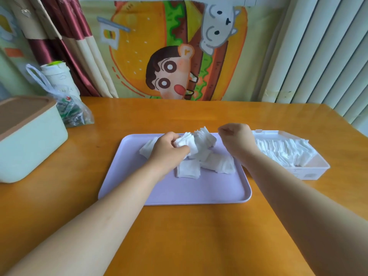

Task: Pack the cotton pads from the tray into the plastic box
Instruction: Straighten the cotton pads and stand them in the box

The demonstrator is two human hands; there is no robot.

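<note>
1. Left hand: grip closed round a bunch of pads, over the tray.
2. Tray: one. About four loose heaps of pads still lie on it; single pads can't be counted.
3. Right hand: fingers curled, nothing visible in the grip, over the tray's far right edge.
4. Box: one, right of the tray on the table. A row of pads fills most of it; near end bare. Judged well past half.
</note>
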